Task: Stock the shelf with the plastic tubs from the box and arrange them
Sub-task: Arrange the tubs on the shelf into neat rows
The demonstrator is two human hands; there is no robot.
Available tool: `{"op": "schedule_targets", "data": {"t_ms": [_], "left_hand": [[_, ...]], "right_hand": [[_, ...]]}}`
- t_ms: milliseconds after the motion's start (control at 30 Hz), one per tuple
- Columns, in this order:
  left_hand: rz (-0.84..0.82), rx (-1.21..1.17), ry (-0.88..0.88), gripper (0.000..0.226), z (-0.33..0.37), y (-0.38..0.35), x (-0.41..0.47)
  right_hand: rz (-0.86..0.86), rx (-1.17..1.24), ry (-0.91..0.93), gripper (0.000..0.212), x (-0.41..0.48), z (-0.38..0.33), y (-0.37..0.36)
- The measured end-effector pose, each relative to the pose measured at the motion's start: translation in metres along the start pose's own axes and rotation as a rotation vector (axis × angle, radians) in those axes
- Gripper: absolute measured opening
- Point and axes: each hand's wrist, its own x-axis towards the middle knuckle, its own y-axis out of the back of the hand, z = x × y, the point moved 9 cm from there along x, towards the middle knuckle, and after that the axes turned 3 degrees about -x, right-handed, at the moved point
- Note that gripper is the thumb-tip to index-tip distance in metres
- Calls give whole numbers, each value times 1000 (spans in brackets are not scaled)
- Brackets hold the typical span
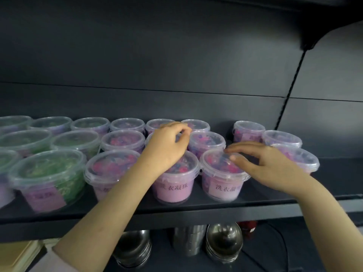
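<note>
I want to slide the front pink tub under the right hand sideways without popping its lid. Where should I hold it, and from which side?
Grip the tub by its wall just below the lid rim, coming from the open front edge of the shelf. The rim flares out and gives a stop. Neighbouring tubs crowd its left and back. The right hand now rests on the lid only.

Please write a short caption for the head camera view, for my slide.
Both hands, left hand and right hand, adjust pink tubs beside green tubs on a dark shelf.
</note>
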Motion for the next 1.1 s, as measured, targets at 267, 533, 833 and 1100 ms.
{"op": "schedule_targets", "data": {"t_ms": [267, 533, 833, 1100], "left_hand": [[-139, 286, -170, 22, 23, -8, -52], [-4, 262, -258, 19, 55, -13, -65], [132, 274, -390, 24, 94, -88, -67], [367, 298, -393, 26, 86, -97, -71]], "right_hand": [[139, 52, -57, 23, -33, -4, -13], [382, 73, -72, 35, -54, 7, 8], [433, -197, -311, 29, -84, 131, 63], [391, -43, -151, 32, -74, 137, 51]]}}
